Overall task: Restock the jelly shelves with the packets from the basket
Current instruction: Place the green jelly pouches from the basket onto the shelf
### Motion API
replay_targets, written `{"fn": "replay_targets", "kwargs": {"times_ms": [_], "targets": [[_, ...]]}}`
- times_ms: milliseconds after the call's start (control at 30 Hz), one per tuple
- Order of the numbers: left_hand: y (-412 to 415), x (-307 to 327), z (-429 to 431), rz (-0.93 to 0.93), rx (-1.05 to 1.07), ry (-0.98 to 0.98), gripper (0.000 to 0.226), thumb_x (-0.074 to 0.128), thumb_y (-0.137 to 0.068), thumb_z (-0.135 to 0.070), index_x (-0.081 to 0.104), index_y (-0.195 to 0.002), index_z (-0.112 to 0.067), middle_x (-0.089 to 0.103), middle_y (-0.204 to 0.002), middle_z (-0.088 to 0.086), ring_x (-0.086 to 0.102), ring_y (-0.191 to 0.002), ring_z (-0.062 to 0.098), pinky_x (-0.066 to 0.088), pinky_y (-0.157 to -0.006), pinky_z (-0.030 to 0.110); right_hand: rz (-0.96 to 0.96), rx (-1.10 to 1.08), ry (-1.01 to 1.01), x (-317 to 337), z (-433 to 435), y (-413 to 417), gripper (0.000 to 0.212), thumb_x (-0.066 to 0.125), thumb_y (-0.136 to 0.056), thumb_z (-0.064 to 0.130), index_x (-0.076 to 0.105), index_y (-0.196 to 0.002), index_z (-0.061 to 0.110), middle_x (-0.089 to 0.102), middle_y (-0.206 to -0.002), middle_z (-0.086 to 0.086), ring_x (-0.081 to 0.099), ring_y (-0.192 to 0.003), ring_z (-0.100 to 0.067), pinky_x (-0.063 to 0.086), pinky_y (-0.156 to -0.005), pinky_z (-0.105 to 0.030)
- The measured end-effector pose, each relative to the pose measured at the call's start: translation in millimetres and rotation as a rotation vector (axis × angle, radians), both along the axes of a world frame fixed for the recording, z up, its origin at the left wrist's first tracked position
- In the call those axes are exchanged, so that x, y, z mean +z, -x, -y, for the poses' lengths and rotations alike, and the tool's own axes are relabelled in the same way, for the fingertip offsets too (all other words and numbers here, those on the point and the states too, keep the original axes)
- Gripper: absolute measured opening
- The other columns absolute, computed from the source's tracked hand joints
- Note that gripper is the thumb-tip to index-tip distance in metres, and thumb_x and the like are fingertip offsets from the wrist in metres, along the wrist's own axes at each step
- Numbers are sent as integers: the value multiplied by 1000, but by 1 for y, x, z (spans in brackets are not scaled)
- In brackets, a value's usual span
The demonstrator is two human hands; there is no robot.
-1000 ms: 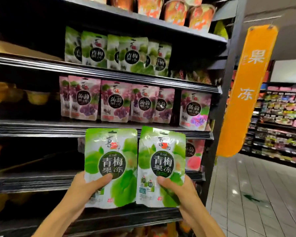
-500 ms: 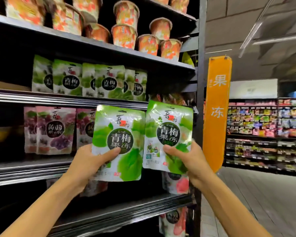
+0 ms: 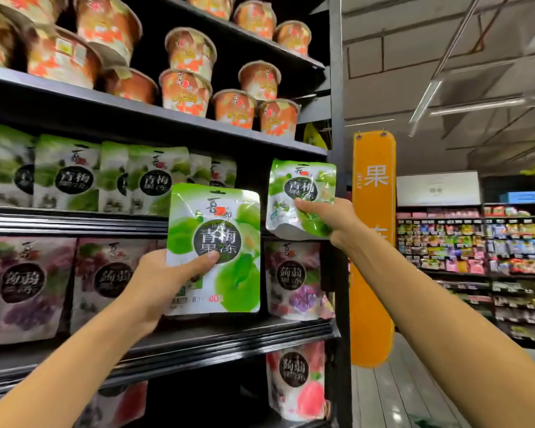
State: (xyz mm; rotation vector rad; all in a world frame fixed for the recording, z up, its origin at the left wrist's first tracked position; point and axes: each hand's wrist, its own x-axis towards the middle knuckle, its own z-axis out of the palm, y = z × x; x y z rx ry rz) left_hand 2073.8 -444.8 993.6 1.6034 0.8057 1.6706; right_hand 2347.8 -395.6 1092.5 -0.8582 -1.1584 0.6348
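Note:
Each hand holds one green plum jelly packet. My left hand [image 3: 164,279] grips the nearer green packet [image 3: 220,239] by its lower left, thumb across the front, in front of the purple-packet shelf. My right hand [image 3: 328,220] pinches the second green packet [image 3: 300,193] at its lower right and holds it up at the right end of the green-packet shelf [image 3: 74,220], its base about level with that shelf's edge. A row of matching green packets [image 3: 71,177] stands to the left on that shelf. The basket is out of view.
Orange jelly cups [image 3: 186,88] fill the shelf above. Purple grape packets [image 3: 105,282] line the shelf below, pink peach packets [image 3: 297,381] lower still. The rack's dark upright post [image 3: 337,118] and an orange hanging sign [image 3: 372,242] stand just right; an aisle floor [image 3: 399,390] lies beyond.
Both hands have risen with their packets. The right hand has moved further up and away, to the right end of the green-packet shelf; the left packet trails lower. The view has tilted upward.

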Motion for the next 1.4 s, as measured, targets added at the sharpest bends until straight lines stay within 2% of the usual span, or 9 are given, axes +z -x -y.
{"fn": "replay_targets", "kwargs": {"times_ms": [133,233,433,700,833,1167,1267,1333,1400], "targets": [[-20,9,-14,-3,8,-2,36,82,-66,-28,76,-95,-8,77,-92,8,74,-86,26,59,-80,42,28,-98,6,27,-42,-9,51,95,-59,19,62,-94,4,68,-103,-11,67,-95,-28,58,-85,-41],[-30,16,-22,-1,16,-22,28,79,-74,-23,75,-98,-8,77,-91,7,75,-82,21,59,-64,28,47,-79,9,39,-65,-9,60,95,-58,19,64,-107,2,69,-106,-12,69,-94,-28,59,-82,-41],[-44,23,-33,20,31,-56,21,76,-77,-17,75,-95,-7,78,-86,4,74,-72,13,53,-51,16,130,-52,0,32,-97,-5,40,93,-62,14,67,-92,13,73,-96,-10,71,-90,-27,60,-80,-46],[-49,24,-38,4,35,-43,24,79,-73,-23,76,-94,-11,78,-88,4,75,-75,16,54,-52,19,444,-203,-44,21,-95,-25,47,87,-70,33,68,-106,10,72,-105,-6,68,-97,-20,55,-90,-36],[-52,27,-37,2,35,-40,30,81,-67,-28,77,-93,-13,78,-89,4,75,-77,16,54,-53,20,494,-270,-57,16,-88,-31,47,91,-65,26,69,-103,9,73,-100,-4,68,-92,-16,52,-73,-26],[-67,42,-38,-34,84,-25,29,81,-73,-31,77,-97,-16,78,-93,0,74,-86,16,55,-75,31,587,-438,-66,9,-84,-30,59,84,-75,33,62,-112,-8,67,-109,-24,64,-102,-33,51,-88,-47],[-73,51,-38,-26,95,-19,28,79,-75,-31,76,-97,-15,78,-90,-2,74,-79,11,53,-67,26,630,-497,-104,6,-75,-32,44,77,-83,34,57,-92,-4,60,-82,-19,58,-75,-28,45,-68,-36],[-76,59,-37,-29,95,-13,29,79,-76,-33,75,-98,-15,78,-91,-1,73,-80,12,53,-68,28,550,-531,-234,4,-61,-28,36,71,-89,30,53,-104,3,58,-91,-8,53,-78,-18,42,-71,-28],[-78,69,-39,-36,101,0,31,79,-76,-35,74,-99,-14,77,-91,-1,73,-83,16,53,-68,28,373,-299,-275,4,-44,-21,36,66,-92,31,59,-113,2,67,-92,-3,61,-78,-12,48,-78,-27]]}}
